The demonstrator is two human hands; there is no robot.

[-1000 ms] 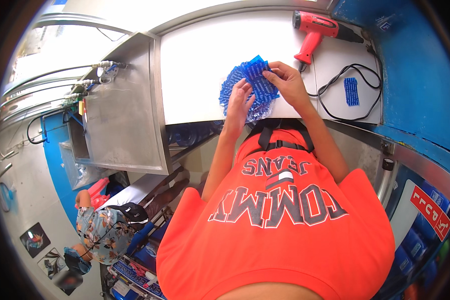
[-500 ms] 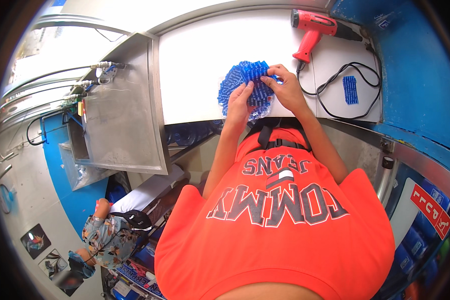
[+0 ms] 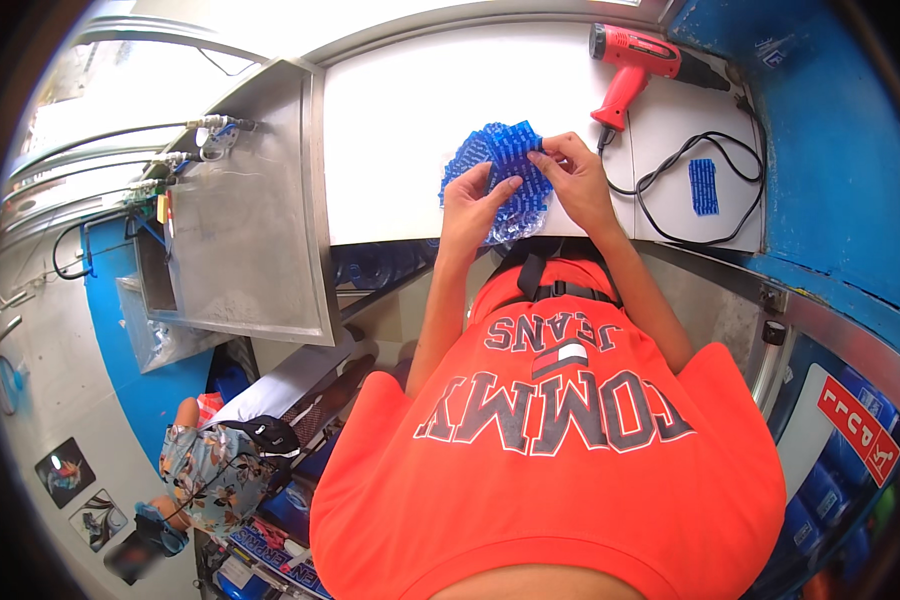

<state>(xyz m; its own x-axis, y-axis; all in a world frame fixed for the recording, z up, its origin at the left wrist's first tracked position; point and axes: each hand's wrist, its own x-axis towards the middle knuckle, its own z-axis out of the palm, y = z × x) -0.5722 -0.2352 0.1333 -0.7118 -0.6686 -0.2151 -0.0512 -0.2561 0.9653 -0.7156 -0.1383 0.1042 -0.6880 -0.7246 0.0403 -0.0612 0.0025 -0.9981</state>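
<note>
The corner of a flat blue plastic strip with pale print [image 3: 517, 143] is pinched between the thumb and fingers of the right hand [image 3: 560, 160], while the left hand [image 3: 478, 198] is laid against the fanned blue pile [image 3: 463, 160] beneath, its lower fingers hidden and its hold impossible to tell. The pile is set near the front edge of the white tabletop [image 3: 390, 150], with open room left and beyond; to the right, space is taken up by a red-and-black heat gun [image 3: 638, 52] and its looped black cord [image 3: 653, 180].
</note>
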